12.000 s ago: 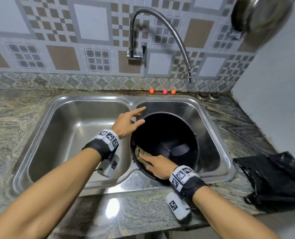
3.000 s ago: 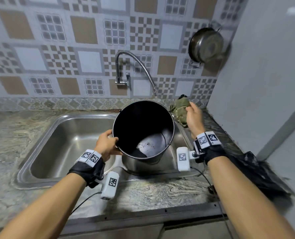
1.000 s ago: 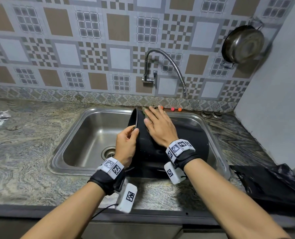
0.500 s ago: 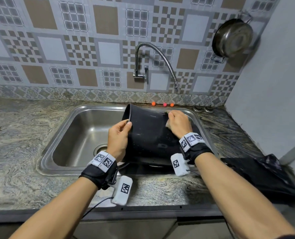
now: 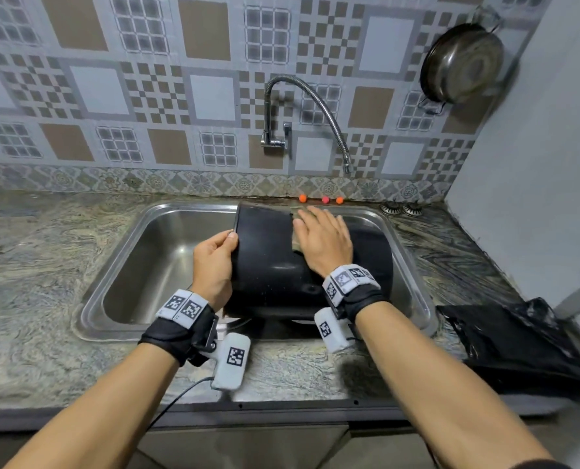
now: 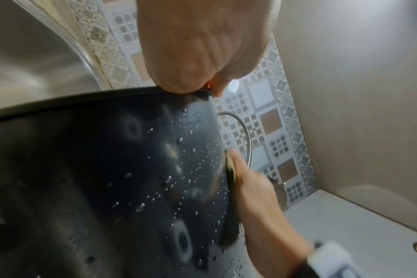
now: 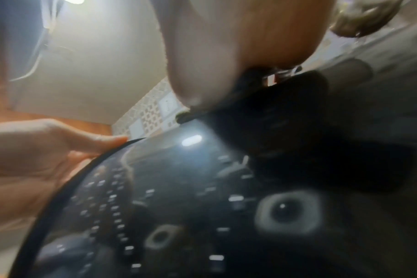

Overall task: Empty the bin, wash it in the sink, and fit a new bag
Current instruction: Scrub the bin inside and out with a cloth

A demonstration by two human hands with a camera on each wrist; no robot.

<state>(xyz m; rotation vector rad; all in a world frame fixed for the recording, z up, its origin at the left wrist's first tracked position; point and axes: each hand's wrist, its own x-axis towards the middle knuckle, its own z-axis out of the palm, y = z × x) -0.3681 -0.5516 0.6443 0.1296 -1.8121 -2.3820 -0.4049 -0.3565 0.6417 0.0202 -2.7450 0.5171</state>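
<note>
bin (image 5: 271,262) on its side in the sink (image 5: 153,252). left wrist view alone shows water droplets. left hand (image 5: 214,262) grips the rim; right hand (image 5: 322,242), fingers flat, presses a cloth (image 6: 230,167) on the bin's wall.

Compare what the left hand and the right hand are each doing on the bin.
The left hand grips the rim of the bin, fingers curled over the edge; the right hand lies flat on its side wall. The left hand holds nothing else; the right hand presses a greenish cloth against the wall. Both touch the wet black bin, lying sideways in the sink.
</note>
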